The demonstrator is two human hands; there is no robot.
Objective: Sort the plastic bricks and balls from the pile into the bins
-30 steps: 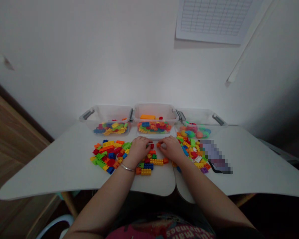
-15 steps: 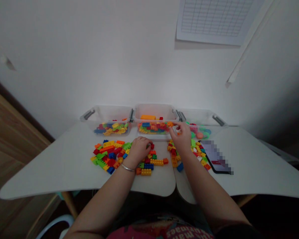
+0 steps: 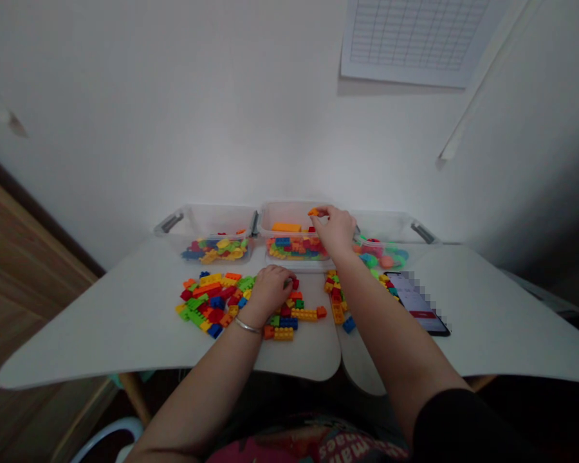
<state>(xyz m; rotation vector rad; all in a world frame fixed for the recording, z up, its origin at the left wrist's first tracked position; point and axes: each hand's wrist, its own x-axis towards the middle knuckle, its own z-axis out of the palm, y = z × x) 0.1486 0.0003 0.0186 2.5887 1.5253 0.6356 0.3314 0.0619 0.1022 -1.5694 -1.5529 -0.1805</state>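
Observation:
My right hand (image 3: pixel 336 230) is raised over the right side of the middle clear plastic box (image 3: pixel 302 206), pinching a small orange building block (image 3: pixel 313 212) between thumb and fingertips. Inside that box lie mixed blocks and a large orange block (image 3: pixel 286 227). My left hand (image 3: pixel 271 287), with a bangle at its wrist, rests on the spread of colourful blocks (image 3: pixel 217 301) on the table. Its fingers are curled downward, and whatever lies under them is hidden. A yellow block (image 3: pixel 303 314) and a blue block (image 3: pixel 288 323) lie just right of that wrist.
To the left stands another clear box (image 3: pixel 217 215) of blocks; a third box (image 3: pixel 390 222) at right holds green and pink pieces. More blocks (image 3: pixel 336 308) lie beside my right forearm. A phone (image 3: pixel 415 299) lies on the white table (image 3: pixel 492 321), whose two tops meet at a seam.
My right hand has risen and moved left from the box's front right corner to above its opening, carrying the orange block. The left hand has stayed in place.

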